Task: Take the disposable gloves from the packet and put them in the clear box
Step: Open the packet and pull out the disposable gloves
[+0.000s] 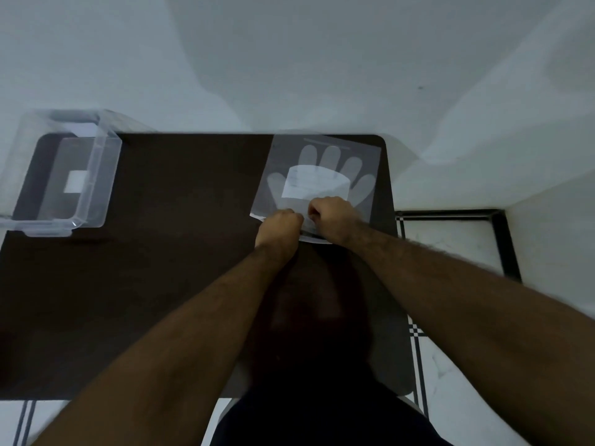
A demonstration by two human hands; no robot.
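One head-worn camera looks steeply down over a dark table (161, 284) from close above, facing the white wall (289, 59) at 12 o'clock; floor tiles (450, 246) show at 3 o'clock.

Legible text: none that you could have read. The packet (317, 175) carried a white label (315, 185) with faint print lines, too blurred to make out. The clear box (64, 175) bore a white sticker (74, 181), blank as far as it showed.
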